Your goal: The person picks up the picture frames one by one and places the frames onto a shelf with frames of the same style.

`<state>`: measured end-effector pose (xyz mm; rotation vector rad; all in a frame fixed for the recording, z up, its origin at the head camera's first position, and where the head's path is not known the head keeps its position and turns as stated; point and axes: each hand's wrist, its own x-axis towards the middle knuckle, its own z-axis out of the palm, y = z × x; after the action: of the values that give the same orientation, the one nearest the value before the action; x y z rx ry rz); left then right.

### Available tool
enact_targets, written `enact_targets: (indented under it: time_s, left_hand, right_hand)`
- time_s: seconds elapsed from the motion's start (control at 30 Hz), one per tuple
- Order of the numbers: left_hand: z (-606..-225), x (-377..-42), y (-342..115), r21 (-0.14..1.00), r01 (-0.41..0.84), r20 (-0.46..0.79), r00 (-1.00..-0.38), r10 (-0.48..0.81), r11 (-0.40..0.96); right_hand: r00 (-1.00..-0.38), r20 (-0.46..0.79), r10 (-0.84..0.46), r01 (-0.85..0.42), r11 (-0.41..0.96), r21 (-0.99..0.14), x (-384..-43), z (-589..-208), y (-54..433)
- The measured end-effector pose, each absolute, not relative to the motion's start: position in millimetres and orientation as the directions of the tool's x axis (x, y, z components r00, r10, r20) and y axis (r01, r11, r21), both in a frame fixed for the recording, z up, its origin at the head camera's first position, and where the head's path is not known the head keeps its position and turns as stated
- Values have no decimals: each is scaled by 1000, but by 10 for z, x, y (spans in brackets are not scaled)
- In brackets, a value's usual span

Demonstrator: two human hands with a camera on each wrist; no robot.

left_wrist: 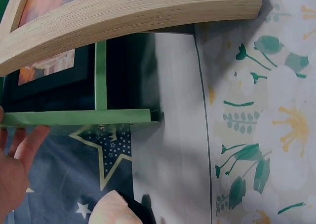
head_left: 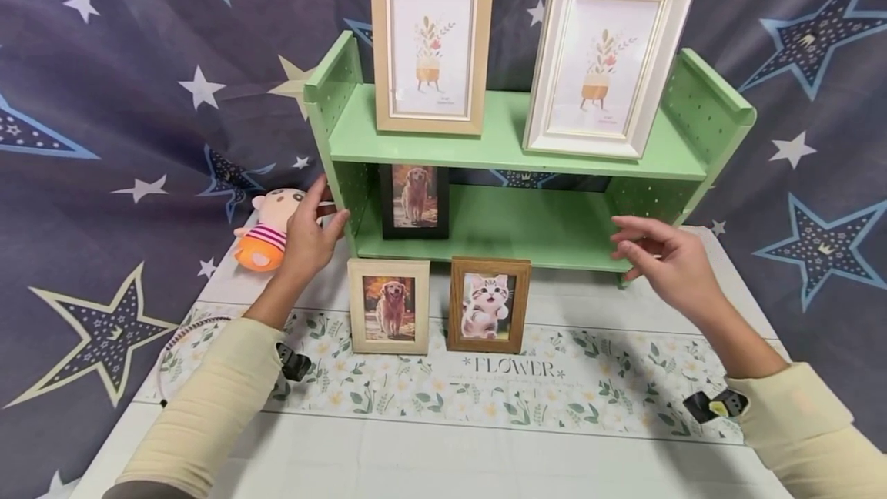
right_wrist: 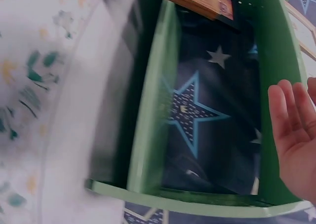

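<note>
A green two-tier shelf (head_left: pixel 540 226) stands on the white table. My left hand (head_left: pixel 312 233) is at its left side panel, and in the left wrist view the fingertips (left_wrist: pixel 37 135) rest along the panel's edge. My right hand (head_left: pixel 668 260) hovers in front of the shelf's right end with loosely bent fingers and holds nothing. A black picture frame (head_left: pixel 416 202) with a dog photo stands at the left of the lower tier. The upper tier bears a beige frame (head_left: pixel 433 45) and a tilted white frame (head_left: pixel 613 60), each with a plant print.
Before the shelf stand a pale wood frame (head_left: pixel 389 306) with a dog photo and a brown frame (head_left: pixel 489 306) with a kitten photo. A plush toy (head_left: pixel 266 233) sits left of the shelf. A flowered runner (head_left: pixel 513 399) crosses the table; a star-patterned curtain (head_left: pixel 138 145) hangs behind.
</note>
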<state>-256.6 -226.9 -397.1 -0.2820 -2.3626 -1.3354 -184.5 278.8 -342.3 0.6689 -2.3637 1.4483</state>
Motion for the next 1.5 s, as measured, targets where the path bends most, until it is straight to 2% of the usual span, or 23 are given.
enact_targets:
  time_s: [0.13,0.33,0.67,1.1,1.5]
  left_hand:
    - [-3962,-2553,-2277,769,365,445,-895,-29,524]
    - [-3954,-2557,-2284,778,376,452,-892,-31,503]
    - [-3988,-2562,-2285,782,379,452,-892,-30,495]
    - [-3981,-2547,-2294,771,381,459,-888,-30,511]
    - [-3984,-2569,-2280,769,390,461,-887,-17,507]
  right_hand:
    - [-869,432,-241,-494,376,-784,-1812,-3613,2706]
    - [-909,338,-246,-401,286,-870,-1797,-3959,2543]
    - [-967,191,-170,-226,221,-949,-1724,-4412,2200]
    - [-988,47,-149,-70,154,-986,-1582,-4803,1873]
    - [-998,-11,-57,1,160,-987,-1544,-4924,1790]
